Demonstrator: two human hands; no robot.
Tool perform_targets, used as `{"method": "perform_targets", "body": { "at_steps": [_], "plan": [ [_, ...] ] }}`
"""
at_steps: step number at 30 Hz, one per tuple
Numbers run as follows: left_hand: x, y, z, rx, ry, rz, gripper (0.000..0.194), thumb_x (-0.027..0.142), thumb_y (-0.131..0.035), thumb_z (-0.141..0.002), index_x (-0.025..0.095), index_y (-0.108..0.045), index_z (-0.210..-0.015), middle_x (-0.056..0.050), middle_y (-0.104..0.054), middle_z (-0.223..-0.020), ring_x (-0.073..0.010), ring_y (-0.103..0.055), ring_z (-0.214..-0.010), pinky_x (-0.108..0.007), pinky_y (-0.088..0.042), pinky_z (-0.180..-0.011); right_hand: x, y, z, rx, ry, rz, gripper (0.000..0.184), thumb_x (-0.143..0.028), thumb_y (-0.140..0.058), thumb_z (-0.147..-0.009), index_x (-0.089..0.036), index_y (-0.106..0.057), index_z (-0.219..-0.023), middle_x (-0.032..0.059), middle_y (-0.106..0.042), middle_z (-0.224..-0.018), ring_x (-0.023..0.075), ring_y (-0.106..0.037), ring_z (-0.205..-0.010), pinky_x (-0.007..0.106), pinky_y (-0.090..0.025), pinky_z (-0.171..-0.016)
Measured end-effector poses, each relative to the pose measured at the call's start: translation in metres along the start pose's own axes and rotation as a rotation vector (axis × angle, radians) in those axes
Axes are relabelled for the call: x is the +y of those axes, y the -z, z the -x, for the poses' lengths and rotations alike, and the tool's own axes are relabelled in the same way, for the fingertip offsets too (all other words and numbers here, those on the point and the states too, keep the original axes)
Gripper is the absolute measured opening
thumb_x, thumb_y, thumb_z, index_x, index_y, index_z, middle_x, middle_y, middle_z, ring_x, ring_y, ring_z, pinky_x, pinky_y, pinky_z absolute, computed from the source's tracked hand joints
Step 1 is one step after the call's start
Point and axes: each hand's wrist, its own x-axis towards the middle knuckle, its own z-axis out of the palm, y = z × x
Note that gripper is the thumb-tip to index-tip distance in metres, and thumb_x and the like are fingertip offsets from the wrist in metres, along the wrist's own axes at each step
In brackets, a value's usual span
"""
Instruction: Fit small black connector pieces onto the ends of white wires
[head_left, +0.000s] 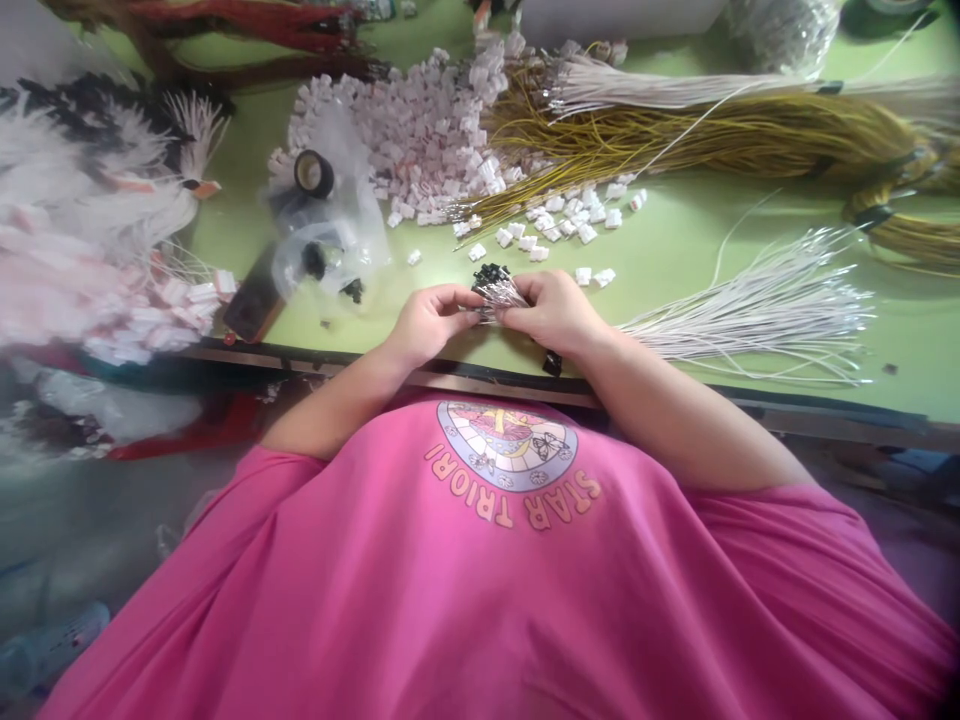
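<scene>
The right hand grips a bunch of wires; the left hand, finger and thumb nearly together, seems to pinch their tips beside black pieces.

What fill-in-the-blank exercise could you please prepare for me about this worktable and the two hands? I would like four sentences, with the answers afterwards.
1. The tabletop is light ____ in colour.
2. The left hand and the right hand ____ touch the silvery-tipped bundle.
3. The dark tape roll lies nearer to the ____ hand.
4. The small heaped connectors are mostly ____ in colour.

Missing words: green; both; left; white.
</scene>
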Motion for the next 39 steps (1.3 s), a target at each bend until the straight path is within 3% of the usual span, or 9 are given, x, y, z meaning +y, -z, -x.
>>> {"method": "perform_targets", "body": {
  "at_steps": [5,13,19,26,32,39],
  "plan": [
    [0.008,-0.003,0.003,0.02,0.023,-0.01,0.032,0.03,-0.084,-0.057,0.014,-0.067,-0.08,-0.002,-0.068,-0.077,-0.0118,-0.063,-0.069,-0.028,-0.052,-0.072,-0.001,-0.002,0.001,0.034,0.0,0.041,0.019,-0.027,-0.058,-0.063,-0.018,-0.043,-0.055,-0.0054,-0.034,-0.05,0.0078,-0.033,-0.053,0.026,-0.023,-0.052],
    [0.01,-0.004,0.004,0.027,0.051,-0.073,0.027,0.029,-0.081,-0.061,0.013,-0.069,-0.08,-0.002,-0.068,-0.071,-0.0117,-0.061,-0.063,-0.027,-0.05,-0.066,-0.004,-0.004,0.002,0.075,-0.001,0.035,0.012,-0.024,-0.056,-0.062,-0.016,-0.048,-0.058,-0.0047,-0.037,-0.052,0.0085,-0.035,-0.055,0.026,-0.025,-0.053],
    [0.011,-0.006,0.002,0.053,0.039,-0.15,0.026,0.03,-0.08,-0.062,0.013,-0.07,-0.081,-0.004,-0.07,-0.077,-0.0132,-0.063,-0.068,-0.029,-0.051,-0.069,-0.001,-0.004,0.003,0.084,0.015,0.015,0.016,-0.025,-0.057,-0.064,-0.017,-0.046,-0.057,-0.0049,-0.035,-0.052,0.0083,-0.034,-0.055,0.025,-0.024,-0.053],
    [0.013,-0.011,0.001,0.037,0.01,-0.084,0.032,0.037,-0.082,-0.058,0.015,-0.07,-0.078,-0.004,-0.071,-0.08,-0.0169,-0.065,-0.074,-0.035,-0.054,-0.077,-0.002,-0.001,0.004,0.061,0.022,-0.036,0.018,-0.029,-0.059,-0.066,-0.016,-0.049,-0.059,-0.005,-0.035,-0.053,0.0083,-0.034,-0.056,0.025,-0.024,-0.053],
    [0.01,-0.012,-0.002,0.034,-0.092,-0.257,0.018,0.029,-0.076,-0.067,0.016,-0.072,-0.079,-0.004,-0.072,-0.084,-0.0178,-0.066,-0.078,-0.034,-0.052,-0.081,0.001,-0.001,0.003,0.059,0.04,-0.065,0.023,-0.026,-0.06,-0.065,-0.017,-0.041,-0.054,-0.0058,-0.033,-0.052,0.0071,-0.032,-0.055,0.025,-0.023,-0.052],
    [0.018,-0.009,-0.003,0.047,-0.167,-0.542,0.016,0.027,-0.07,-0.072,0.016,-0.072,-0.084,-0.005,-0.071,-0.083,-0.0178,-0.064,-0.075,-0.033,-0.051,-0.076,0.003,0.003,0.001,0.073,0.032,-0.108,0.018,-0.027,-0.061,-0.065,-0.016,-0.05,-0.058,-0.0048,-0.039,-0.054,0.0084,-0.036,-0.057,0.025,-0.025,-0.053]
  ]
}}
